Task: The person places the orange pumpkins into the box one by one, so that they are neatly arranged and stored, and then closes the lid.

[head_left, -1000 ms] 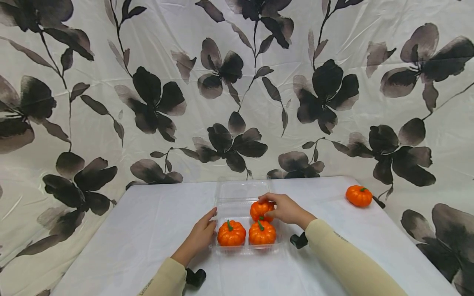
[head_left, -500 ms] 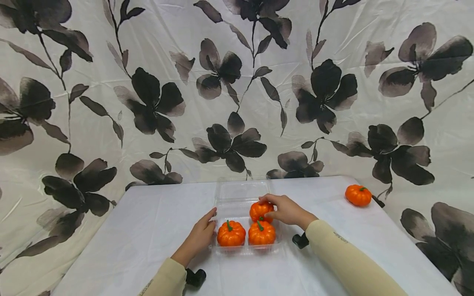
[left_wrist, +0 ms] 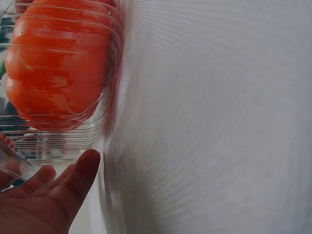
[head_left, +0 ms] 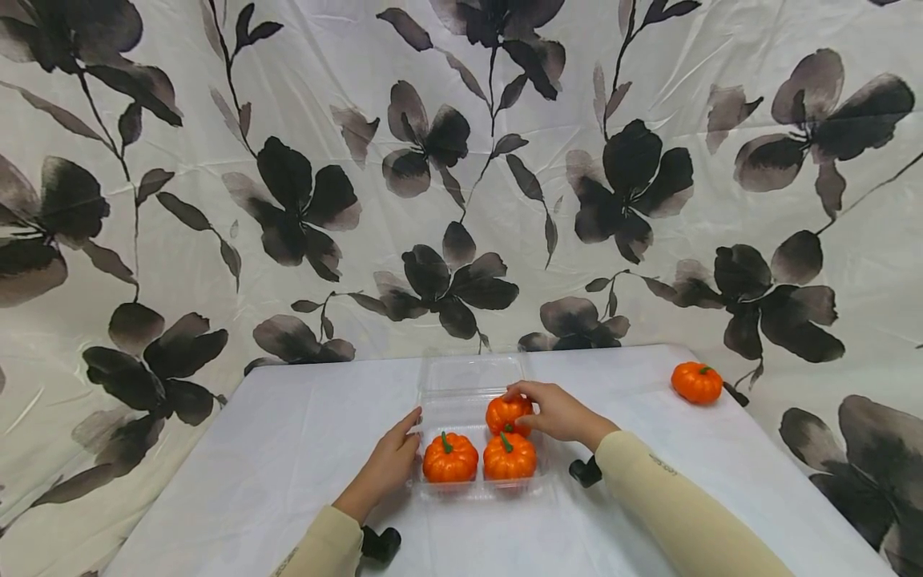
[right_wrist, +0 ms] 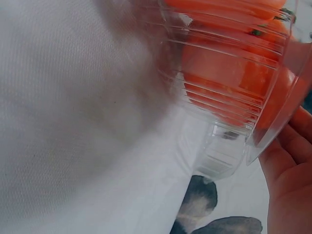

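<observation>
White table (head_left: 303, 449): right hand (head_left: 558, 413) still pinches a tilted pumpkin (head_left: 504, 413), unreleased, in the box (head_left: 457, 412), left hand (head_left: 392, 458) straight-fingered against its side.

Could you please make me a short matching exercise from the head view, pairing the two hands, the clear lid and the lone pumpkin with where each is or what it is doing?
Things:
1. Left hand
2. Right hand
3. Clear lid
4. Lone pumpkin

Places or states:
A. Gripping the back right pumpkin
B. On the table, near its far right corner
C. At the left side of the clear container
D. Open, at the container's far side

Pairs: 1-C, 2-A, 3-D, 4-B
</observation>
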The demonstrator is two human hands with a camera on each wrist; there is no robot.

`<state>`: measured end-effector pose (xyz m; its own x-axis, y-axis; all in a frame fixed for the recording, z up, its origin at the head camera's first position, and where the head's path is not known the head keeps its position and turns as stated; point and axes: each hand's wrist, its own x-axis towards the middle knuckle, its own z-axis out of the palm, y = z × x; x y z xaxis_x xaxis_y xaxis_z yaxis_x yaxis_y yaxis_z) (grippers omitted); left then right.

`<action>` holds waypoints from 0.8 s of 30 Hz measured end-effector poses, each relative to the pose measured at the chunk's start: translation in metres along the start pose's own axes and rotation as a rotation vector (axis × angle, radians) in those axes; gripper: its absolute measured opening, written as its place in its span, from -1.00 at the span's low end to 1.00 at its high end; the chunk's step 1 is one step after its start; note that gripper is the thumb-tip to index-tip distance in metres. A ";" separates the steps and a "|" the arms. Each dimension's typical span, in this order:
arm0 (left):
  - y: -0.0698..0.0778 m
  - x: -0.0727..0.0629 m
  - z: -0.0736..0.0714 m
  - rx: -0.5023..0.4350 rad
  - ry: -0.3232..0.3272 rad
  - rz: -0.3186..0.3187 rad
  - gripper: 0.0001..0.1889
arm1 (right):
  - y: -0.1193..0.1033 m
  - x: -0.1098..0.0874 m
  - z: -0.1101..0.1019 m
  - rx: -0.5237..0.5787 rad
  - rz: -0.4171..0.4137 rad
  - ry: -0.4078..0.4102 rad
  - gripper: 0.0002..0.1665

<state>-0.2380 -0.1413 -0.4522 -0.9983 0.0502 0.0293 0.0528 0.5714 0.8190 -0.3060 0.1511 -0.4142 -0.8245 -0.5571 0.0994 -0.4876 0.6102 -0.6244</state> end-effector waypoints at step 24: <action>-0.001 0.001 0.000 0.004 0.000 -0.010 -0.44 | 0.006 -0.009 -0.006 0.001 -0.028 0.035 -0.58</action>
<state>-0.2395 -0.1413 -0.4530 -0.9988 0.0444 0.0206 0.0424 0.5752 0.8169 -0.3035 0.1630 -0.4143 -0.8200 -0.5540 0.1437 -0.5103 0.5941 -0.6218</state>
